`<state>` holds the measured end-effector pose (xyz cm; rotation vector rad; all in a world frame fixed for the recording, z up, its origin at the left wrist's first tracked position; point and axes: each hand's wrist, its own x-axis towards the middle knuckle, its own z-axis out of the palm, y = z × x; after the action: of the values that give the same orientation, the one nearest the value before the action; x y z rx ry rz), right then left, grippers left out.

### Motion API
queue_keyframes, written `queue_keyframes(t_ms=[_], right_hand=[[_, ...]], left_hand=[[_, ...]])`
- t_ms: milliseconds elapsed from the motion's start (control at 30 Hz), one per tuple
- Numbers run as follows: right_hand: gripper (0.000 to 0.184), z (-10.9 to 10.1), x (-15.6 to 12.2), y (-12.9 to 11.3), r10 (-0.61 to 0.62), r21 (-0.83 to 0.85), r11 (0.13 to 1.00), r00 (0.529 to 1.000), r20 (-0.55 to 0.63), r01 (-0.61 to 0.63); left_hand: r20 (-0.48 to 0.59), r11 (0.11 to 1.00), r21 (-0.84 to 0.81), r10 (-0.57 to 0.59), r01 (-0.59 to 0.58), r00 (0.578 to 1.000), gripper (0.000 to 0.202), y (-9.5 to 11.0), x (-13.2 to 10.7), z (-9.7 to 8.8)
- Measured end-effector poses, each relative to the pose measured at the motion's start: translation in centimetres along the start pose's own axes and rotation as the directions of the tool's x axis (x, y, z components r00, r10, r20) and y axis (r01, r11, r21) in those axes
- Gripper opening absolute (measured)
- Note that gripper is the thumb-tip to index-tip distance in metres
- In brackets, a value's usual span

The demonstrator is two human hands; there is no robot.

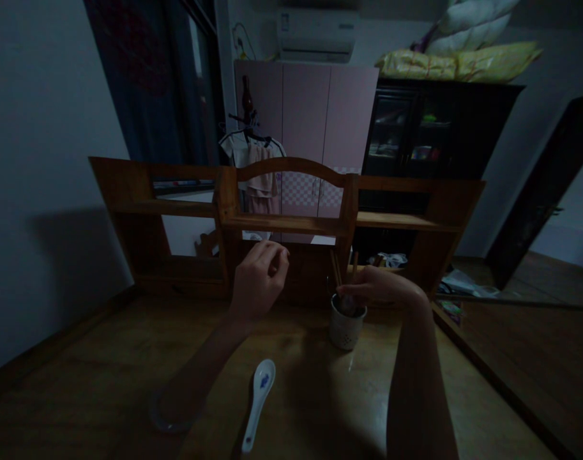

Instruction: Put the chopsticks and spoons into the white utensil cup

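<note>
My right hand reaches over a small white perforated holder cup on the wooden desk, fingers curled down into its mouth. Wooden chopsticks stand up out of the cup beside those fingers; whether the fingers grip anything is hidden. My left hand hovers raised to the left of the cup, fingers loosely curled with thumb and fingertips close together and nothing visible between them. A white ceramic spoon with a blue mark lies on the desk between my forearms.
A wooden shelf unit stands along the desk's far edge. A faint round dish lies under my left forearm. Behind are a pink wardrobe, a dark cabinet and hanging clothes. The room is dim.
</note>
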<state>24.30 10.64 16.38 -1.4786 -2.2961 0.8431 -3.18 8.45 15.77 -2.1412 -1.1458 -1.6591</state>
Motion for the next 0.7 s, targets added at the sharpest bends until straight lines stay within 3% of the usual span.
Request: queue_keyframes(t_ms=[167, 233, 267, 300, 333, 400, 433, 467, 500, 700], right_hand=[[0.046, 0.0, -0.5, -1.3, 0.044, 0.001, 0.999, 0.997, -0.069, -0.044], [0.046, 0.1, -0.6, -1.5, 0.058, 0.013, 0.998, 0.994, -0.09, -0.057], [0.046, 0.1, -0.7, -1.5, 0.057, 0.019, 0.998, 0.994, -0.095, -0.055], [0.045, 0.1, -0.7, -1.5, 0.051, 0.021, 0.999, 0.994, -0.098, -0.049], [0.045, 0.1, -0.6, -1.5, 0.039, 0.019, 0.999, 0.994, -0.104, -0.037], [0.044, 0.0, -0.6, -1.4, 0.016, 0.012, 1.0, 0.99, -0.14, -0.014], [0.043, 0.0, -0.6, -1.3, 0.007, 0.01, 1.0, 0.985, -0.171, -0.006], [0.042, 0.0, -0.6, -1.4, 0.0, 0.01, 1.0, 0.978, -0.207, 0.002], [0.041, 0.0, -0.7, -1.5, -0.007, 0.011, 1.0, 0.97, -0.243, 0.01], [0.037, -0.1, -2.0, -3.2, -0.073, -0.015, 0.997, 0.932, -0.355, 0.072]], left_hand=[[0.057, 0.996, 0.089, -0.029, 0.023, 0.998, 0.02, -0.8, 0.1, 0.3], [0.191, 0.982, 0.184, -0.086, 0.051, 0.978, 0.025, -1.8, -0.2, 0.7], [0.299, 0.97, 0.235, -0.136, 0.066, 0.945, 0.027, -2.4, -0.5, 1.0], [0.427, 0.959, 0.274, -0.19, 0.074, 0.884, 0.029, -3.1, -1.0, 1.2], [0.573, 0.952, 0.296, -0.24, 0.075, 0.784, 0.029, -3.8, -1.5, 1.5], [0.835, 0.965, 0.255, -0.253, 0.064, 0.488, 0.027, -5.2, -2.7, 2.0], [0.914, 0.974, 0.219, -0.228, 0.066, 0.337, 0.028, -5.7, -3.3, 2.2], [0.951, 0.98, 0.185, -0.199, 0.077, 0.236, 0.029, -6.2, -3.8, 2.5], [0.97, 0.982, 0.167, -0.179, 0.087, 0.162, 0.03, -6.5, -4.3, 2.9], [0.97, 0.97, 0.228, -0.219, 0.085, -0.104, 0.022, -8.3, -6.1, 5.4]])
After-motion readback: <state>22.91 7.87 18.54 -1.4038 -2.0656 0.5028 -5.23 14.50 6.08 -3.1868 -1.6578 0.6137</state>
